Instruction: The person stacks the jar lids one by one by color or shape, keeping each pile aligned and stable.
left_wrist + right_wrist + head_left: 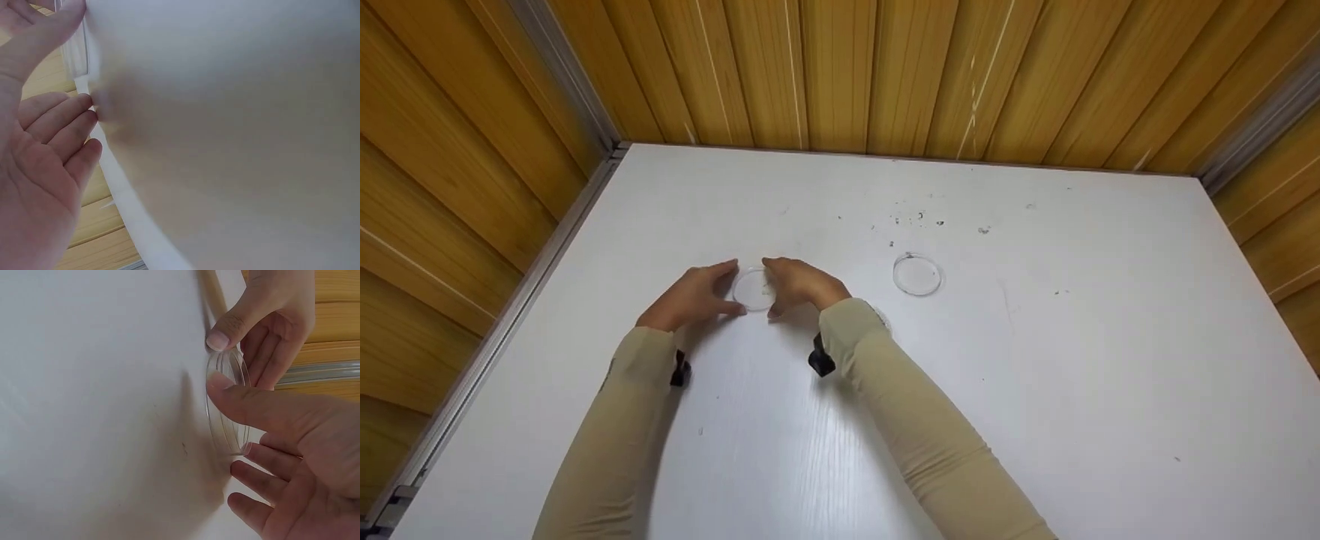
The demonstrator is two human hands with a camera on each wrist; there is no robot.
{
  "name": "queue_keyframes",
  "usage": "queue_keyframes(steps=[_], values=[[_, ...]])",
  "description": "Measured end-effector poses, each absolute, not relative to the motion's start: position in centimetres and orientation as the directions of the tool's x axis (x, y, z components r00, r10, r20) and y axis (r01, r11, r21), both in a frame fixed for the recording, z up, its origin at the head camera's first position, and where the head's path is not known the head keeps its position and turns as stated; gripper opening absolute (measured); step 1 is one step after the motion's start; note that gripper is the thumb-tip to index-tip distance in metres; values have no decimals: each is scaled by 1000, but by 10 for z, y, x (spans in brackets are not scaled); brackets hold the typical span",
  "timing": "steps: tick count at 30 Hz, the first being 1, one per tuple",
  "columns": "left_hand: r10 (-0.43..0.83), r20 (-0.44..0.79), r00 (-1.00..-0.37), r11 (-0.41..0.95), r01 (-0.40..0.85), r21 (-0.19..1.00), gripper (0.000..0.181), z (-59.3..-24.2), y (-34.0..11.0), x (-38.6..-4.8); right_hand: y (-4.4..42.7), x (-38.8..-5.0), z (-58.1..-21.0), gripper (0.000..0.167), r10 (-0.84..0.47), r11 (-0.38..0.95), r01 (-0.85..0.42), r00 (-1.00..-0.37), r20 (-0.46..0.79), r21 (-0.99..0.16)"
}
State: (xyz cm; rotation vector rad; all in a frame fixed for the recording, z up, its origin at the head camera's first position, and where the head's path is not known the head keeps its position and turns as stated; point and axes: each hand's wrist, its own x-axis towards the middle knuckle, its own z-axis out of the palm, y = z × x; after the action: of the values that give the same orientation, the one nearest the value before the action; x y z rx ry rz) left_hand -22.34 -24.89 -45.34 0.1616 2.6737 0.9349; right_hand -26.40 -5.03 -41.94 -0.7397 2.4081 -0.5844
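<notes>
Clear round dish (751, 289), one: low over the white table (1080, 375), between the two hands, left of the table's middle; several rim lines show at its side.

Left hand (690, 296): thumb and forefinger curved round the dish's left edge, holding it; remaining fingers loosely extended.

Right hand (804, 283): thumb on the near side, forefinger on the far side, gripping the right edge; other fingers apart.

Second clear dish (917, 275), one: lying flat, right of the hands, untouched.

Clear curved edge (886, 319), one: beside the right cuff — mostly hidden, kind not certain.

Dark specks (940, 223), several: scattered beyond the second dish.

Beige sleeves (930, 420), two: one per arm.
</notes>
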Motion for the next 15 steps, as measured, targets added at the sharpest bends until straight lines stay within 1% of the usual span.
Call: queue_keyframes(steps=[4,9,12,15], values=[[212,-220,-952,779,29,626,80,-453,-248,-224,-53,-261,-423,91,-596,760,-382,-732,-330,-526],[233,-206,-950,764,48,643,74,-450,-247,-222,-58,-257,-426,83,-591,762,-425,-764,-258,-488],[247,-187,-951,755,68,652,74,-447,-247,-221,-59,-257,-427,82,-589,761,-429,-772,-240,-488],[253,-169,-953,743,80,664,74,-445,-249,-220,-56,-258,-425,84,-604,741,-423,-760,-241,-522]])
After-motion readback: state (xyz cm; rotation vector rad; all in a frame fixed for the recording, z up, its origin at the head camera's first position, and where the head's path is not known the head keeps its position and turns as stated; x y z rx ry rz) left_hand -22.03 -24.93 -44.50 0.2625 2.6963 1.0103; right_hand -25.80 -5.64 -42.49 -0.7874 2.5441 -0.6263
